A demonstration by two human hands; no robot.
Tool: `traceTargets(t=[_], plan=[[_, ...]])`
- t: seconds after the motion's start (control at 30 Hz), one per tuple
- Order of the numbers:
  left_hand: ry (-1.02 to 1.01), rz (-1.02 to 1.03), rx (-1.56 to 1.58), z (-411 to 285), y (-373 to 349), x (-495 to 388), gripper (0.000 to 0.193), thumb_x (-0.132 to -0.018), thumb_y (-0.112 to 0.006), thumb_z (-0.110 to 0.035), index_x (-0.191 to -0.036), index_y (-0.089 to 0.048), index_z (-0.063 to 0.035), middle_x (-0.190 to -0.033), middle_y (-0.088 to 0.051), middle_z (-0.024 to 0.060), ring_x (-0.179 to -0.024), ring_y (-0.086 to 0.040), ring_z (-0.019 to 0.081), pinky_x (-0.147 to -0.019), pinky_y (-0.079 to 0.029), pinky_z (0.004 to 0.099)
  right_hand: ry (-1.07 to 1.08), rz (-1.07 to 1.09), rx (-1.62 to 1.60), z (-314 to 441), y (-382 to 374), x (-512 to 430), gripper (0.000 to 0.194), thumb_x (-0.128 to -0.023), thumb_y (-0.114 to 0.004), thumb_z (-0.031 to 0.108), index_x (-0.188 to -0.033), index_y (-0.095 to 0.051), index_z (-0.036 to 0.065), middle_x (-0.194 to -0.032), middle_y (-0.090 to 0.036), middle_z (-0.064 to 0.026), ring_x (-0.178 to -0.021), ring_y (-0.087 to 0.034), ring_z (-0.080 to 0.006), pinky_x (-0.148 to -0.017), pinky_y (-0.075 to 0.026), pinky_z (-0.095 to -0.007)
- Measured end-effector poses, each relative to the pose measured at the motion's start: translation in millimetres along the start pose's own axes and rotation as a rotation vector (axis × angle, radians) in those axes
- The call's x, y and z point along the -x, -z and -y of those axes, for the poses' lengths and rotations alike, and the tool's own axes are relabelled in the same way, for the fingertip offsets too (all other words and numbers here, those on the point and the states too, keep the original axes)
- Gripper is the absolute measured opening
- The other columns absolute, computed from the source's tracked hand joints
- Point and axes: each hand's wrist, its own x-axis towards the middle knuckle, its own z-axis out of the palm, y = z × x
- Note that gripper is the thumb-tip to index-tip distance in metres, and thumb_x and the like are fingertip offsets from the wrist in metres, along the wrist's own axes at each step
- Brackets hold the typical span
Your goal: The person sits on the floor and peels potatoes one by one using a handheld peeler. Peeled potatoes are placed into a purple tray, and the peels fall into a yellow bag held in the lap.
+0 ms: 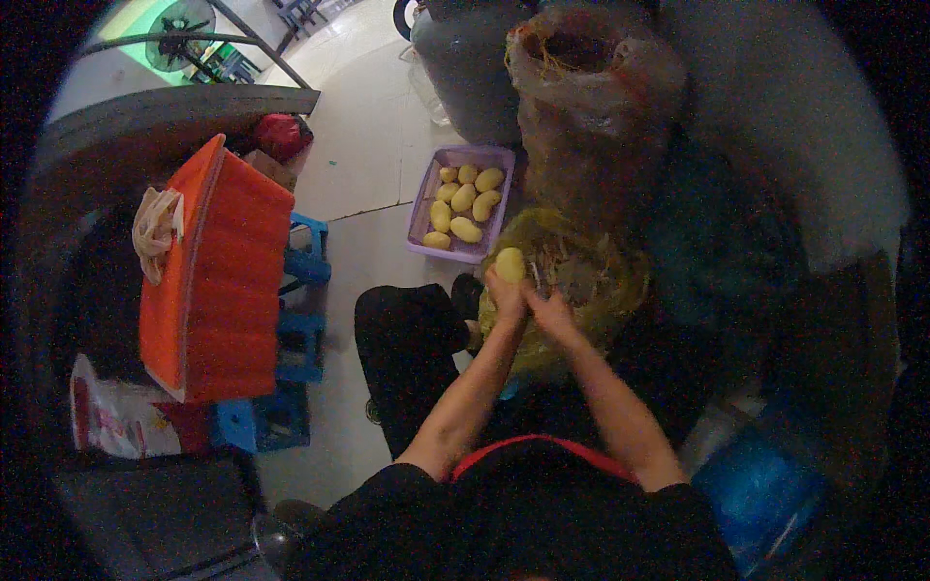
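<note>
My left hand (505, 294) is closed around a peeled yellow potato (510, 265), whose top shows above the fingers. Close beside it, my right hand (552, 312) grips a small tool (536, 270) with a thin metallic edge, perhaps a peeler; blur hides its exact kind. Beneath both hands a yellowish plastic bag (625, 290) lies spread wide, with peelings (574, 265) inside it. Ahead and to the left, a purple plastic basket (415, 231) stands on the floor and holds several peeled potatoes (463, 197) in a single layer.
An orange box (236, 283) rests on blue plastic stools (301, 341) at the left. A large grey container (468, 65) and an open plastic sack (596, 94) stand beyond the basket. Something blue (763, 494) lies at the lower right. A fan (178, 36) is far off at the upper left.
</note>
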Motion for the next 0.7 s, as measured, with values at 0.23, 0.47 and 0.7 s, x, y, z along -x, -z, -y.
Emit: traceTargets(t=[0.23, 0.47, 0.7], plan=[[0.179, -0.012, 0.342, 88.6, -32.9, -76.9, 0.028, -0.063, -0.066, -0.013, -0.083, -0.053, 0.0005, -0.087, -0.055, 0.0071, -0.073, -0.05, 0.0165, -0.061, -0.04, 0.0295, -0.207, 0.049, -0.115, -48.2, -6.7, -26.0, 0.038, -0.066, -0.068, 0.027, -0.084, -0.05, -0.001, -0.07, -0.055, -0.0088, -0.066, -0.054, -0.0225, -0.059, -0.045, -0.0356], [0.687, 0.186, 0.31, 79.9, 1.8, -194.6, 0.022, -0.072, -0.054, -0.018, -0.09, -0.047, -0.0061, -0.078, -0.048, 0.0065, -0.062, -0.047, 0.0219, -0.042, -0.035, 0.0332, 0.066, -0.167, 0.076, -41.8, -20.2, -15.1, 0.052, -0.065, -0.065, 0.027, -0.103, -0.047, -0.002, -0.1, -0.051, -0.0177, -0.093, -0.048, -0.0297, -0.075, -0.04, -0.0378], [-0.651, -0.189, 0.573, -193.1, -45.6, -179.2, 0.025, -0.075, -0.05, -0.002, -0.099, -0.046, 0.004, -0.088, -0.052, 0.0109, -0.076, -0.053, 0.0182, -0.067, -0.045, 0.0261, -0.05, 0.05, 0.19, 20.3, -4.5, 2.2, 0.045, -0.068, -0.059, 0.026, -0.101, -0.047, -0.002, -0.093, -0.053, -0.0196, -0.084, -0.052, -0.033, -0.072, -0.041, -0.0388]])
